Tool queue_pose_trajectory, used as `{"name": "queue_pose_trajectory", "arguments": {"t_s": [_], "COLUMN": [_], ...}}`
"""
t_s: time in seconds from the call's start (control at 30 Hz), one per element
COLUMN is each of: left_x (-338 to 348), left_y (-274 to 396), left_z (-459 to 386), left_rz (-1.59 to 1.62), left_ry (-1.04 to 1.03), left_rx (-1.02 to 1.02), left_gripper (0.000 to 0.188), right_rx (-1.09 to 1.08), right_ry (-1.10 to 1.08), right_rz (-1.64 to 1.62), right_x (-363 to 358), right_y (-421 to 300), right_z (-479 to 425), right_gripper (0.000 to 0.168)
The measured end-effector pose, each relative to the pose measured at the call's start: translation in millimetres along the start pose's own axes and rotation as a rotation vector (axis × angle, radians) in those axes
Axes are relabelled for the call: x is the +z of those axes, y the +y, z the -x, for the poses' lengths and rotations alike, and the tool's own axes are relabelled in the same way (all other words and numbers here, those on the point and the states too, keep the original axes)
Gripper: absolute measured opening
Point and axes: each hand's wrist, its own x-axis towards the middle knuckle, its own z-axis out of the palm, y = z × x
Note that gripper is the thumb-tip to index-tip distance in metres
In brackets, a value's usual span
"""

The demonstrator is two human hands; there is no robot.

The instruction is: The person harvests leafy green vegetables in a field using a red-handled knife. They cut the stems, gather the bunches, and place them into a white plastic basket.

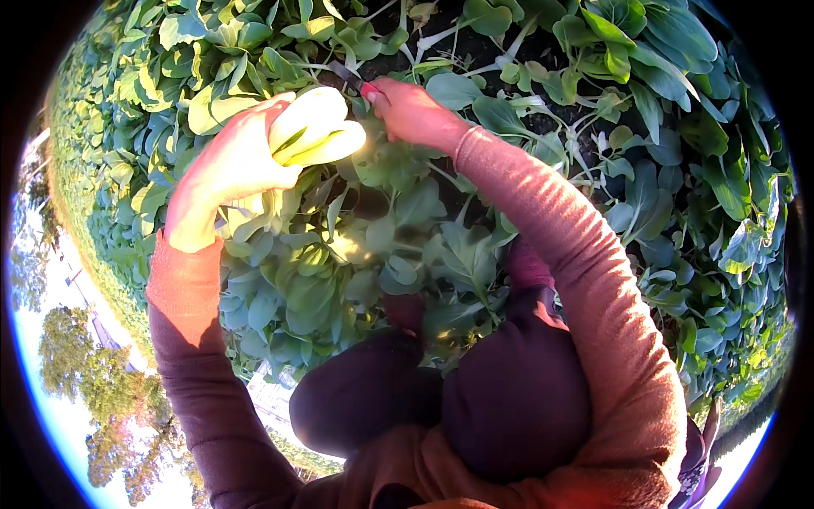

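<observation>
My left hand (238,153) grips leafy green heads with thick pale stems, like bok choy (315,127); their stem ends point right and are brightly sunlit. Just to the right, my right hand (410,111) is closed around the red handle of a knife (348,76). Its short blade points up and left, above the held stems and apart from them. Part of the blade's outline merges with the leaves behind it.
Dense leafy plants (127,140) spread around both hands. Cut or loose leaves and pale stalks (496,63) lie on dark soil at the upper right. My bent knees (515,394) are below, with more greens between them and my hands.
</observation>
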Motion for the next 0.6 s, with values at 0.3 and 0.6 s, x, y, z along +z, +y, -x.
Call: {"name": "queue_pose_trajectory", "arguments": {"t_s": [0.3,0.6], "left_x": [14.5,40.2], "left_y": [-57.7,-74.7], "left_z": [-28.9,-5.7], "left_rz": [-0.496,-0.475], "left_ry": [-0.082,0.033], "left_rx": [-0.308,-0.304], "left_gripper": [0.072,0.069], "right_rx": [-0.093,-0.062], "right_ry": [0.075,0.092], "right_rz": [0.284,0.397], "right_x": [44.6,62.2], "right_y": [9.6,9.7], "right_z": [-67.9,-91.4], "right_gripper": [0.029,0.029]}}
